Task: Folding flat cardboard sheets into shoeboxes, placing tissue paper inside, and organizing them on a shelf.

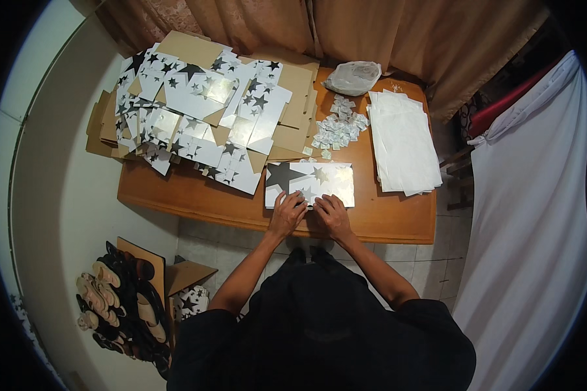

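Observation:
A flat silver card sheet with black and silver stars [316,179] lies on the wooden table [195,199] near its front edge. My left hand [287,214] rests on the sheet's lower left edge, fingers spread and pressing down. My right hand [332,214] lies beside it on the lower middle edge, also pressing flat. The two hands are almost touching. Neither hand lifts the sheet.
A big heap of similar star-printed sheets and brown cardboard [202,111] covers the table's back left. Small folded pieces [338,127] lie mid-back, a plastic bag [352,77] behind them, a stack of white sheets [403,140] at right. Shoes [120,300] sit on the floor at left.

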